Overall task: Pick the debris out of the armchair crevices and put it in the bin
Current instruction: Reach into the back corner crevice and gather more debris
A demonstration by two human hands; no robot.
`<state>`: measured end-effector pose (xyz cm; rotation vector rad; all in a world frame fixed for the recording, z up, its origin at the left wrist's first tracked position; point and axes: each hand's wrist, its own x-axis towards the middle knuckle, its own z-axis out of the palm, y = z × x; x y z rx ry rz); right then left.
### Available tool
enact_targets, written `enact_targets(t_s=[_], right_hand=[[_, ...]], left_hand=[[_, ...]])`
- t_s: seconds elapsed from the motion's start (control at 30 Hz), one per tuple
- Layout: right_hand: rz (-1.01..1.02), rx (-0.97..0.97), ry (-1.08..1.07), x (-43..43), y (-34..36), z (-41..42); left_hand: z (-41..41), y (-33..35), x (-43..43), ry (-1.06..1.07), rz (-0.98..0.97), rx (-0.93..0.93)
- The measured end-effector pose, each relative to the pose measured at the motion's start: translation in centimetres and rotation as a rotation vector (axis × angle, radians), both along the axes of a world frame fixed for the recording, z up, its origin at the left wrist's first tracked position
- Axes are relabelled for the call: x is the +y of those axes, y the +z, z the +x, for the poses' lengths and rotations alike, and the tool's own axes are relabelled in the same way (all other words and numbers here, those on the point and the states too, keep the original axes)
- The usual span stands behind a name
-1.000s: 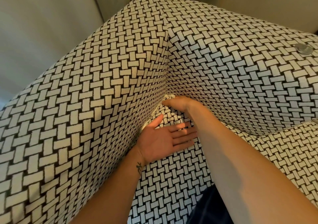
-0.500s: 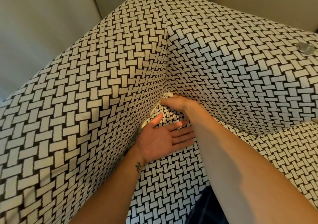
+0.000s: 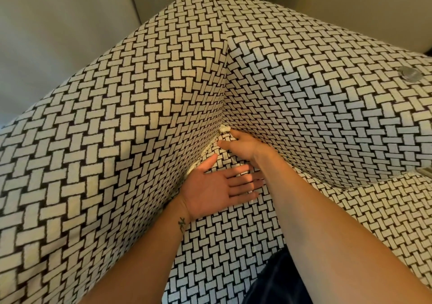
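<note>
The armchair (image 3: 117,140), covered in black-and-white basket-weave fabric, fills the view. Its arm, back and seat cushion (image 3: 222,245) meet in one corner directly ahead of the right grip (image 3: 240,146). The left grip (image 3: 210,189) lies released, palm up with fingers straight, on the seat cushion just behind the right grip, its thumb side near the arm panel. The right grip reaches into the corner with its forefinger (image 3: 233,132) extended and its thumb (image 3: 221,143) resting lower on the cushion. The remaining fingers are hidden, so whether it is grasping anything cannot be told. The step in hand is judged to be extraction of the debris (image 3: 225,129) from the corner crevice. To do it well, bear down on the cushion with the left grip to widen the gap. Close thumb and forefinger on the exposed part, then draw outward along the seam rather than pushing inward, which would likely bury the piece. The bin is not in view, so carry the piece clenched firmly. The debris sits at the tip of the right grip's forefinger, wedged where the three panels meet. It is a small, off-white, crumpled scrap, probably tissue or paper, and likely to tear if pulled sharply.
</note>
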<state>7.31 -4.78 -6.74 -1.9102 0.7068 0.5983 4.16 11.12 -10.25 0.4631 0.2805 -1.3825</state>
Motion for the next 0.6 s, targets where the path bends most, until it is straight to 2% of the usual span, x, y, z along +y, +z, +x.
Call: enact_targets(t_s=[0.23,0.43,0.6], right_hand=[[0.015,0.108,0.051,0.9,0.0,2.2],[0.115,0.001,-0.025,-0.6,-0.3,0.1],[0.056,-0.053,0.0,-0.2,-0.5,0.0]], left_hand=[[-0.1,0.2,0.0,-0.008,-0.003,-0.005],[-0.3,0.3,0.1,0.003,-0.052,0.017],[-0.2,-0.1,0.2,-0.009,-0.005,-0.027]])
